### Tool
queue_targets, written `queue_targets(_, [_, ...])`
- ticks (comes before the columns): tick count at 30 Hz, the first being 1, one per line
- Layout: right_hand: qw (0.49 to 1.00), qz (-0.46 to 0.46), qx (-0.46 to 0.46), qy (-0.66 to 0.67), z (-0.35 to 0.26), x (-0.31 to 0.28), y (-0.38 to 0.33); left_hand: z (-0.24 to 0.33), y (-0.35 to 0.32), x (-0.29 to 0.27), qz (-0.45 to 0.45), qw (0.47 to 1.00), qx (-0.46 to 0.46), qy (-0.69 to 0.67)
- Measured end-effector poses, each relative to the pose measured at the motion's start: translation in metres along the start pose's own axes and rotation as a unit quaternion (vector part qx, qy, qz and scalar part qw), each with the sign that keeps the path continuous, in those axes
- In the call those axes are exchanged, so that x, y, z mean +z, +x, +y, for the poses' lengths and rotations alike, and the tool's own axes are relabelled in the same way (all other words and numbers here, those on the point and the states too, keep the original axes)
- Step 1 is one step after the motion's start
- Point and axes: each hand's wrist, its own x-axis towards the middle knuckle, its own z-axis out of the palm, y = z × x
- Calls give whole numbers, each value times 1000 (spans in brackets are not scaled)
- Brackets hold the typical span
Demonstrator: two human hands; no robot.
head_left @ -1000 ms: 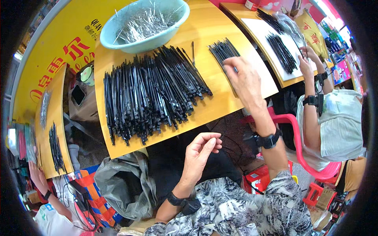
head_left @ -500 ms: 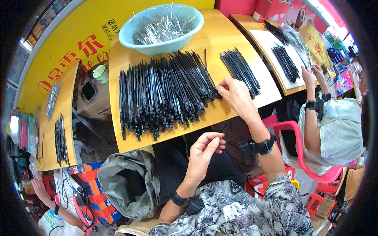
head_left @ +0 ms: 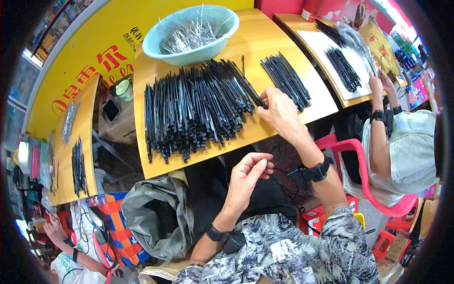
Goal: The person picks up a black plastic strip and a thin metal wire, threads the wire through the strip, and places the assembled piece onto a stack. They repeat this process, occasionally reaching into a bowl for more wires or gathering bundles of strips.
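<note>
A broad pile of thin black strips (head_left: 196, 111), resembling cable ties, lies side by side on the yellow table (head_left: 255, 35). At its right edge my right hand (head_left: 285, 116) pinches the near end of one strip between thumb and fingers. A smaller bundle of black strips (head_left: 286, 80) lies on a white sheet (head_left: 321, 105) just beyond that hand. My left hand (head_left: 247, 179) hovers off the table's near edge, its fingers curled and the thumb against them. Whatever it may hold is too small or hidden to make out.
Behind the pile stands a light blue bowl (head_left: 156, 47) of thin silvery pieces. An open grey bag (head_left: 135, 213) hangs below the table. Left is another table (head_left: 90, 123) with black strips. At right, a co-worker's hands (head_left: 380, 83) work beside a pink chair (head_left: 350, 161).
My right hand stays at the pile's right edge, its thumb and forefinger now slightly farther apart around the strip's end. My left hand keeps nearly the same pose. The whole view has shifted slightly.
</note>
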Motion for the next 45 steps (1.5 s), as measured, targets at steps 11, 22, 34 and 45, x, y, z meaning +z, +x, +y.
queue_targets(11, [982, -18, 95, 163, 12, -13, -4, 9, 10, 7, -1, 1000, 27, -13])
queue_targets(22, [756, -267, 195, 566, -24, -71, -61, 32, 30, 11, 18, 990, 85, -109])
queue_targets(34, [769, -348, 181, 505, -44, -55, -27, 42, 14, -22, 11, 978, 148, -149])
queue_targets(45, [977, 84, -192, 48, -68, -28, 141, 45, -3, -36, -45, 977, 78, -195])
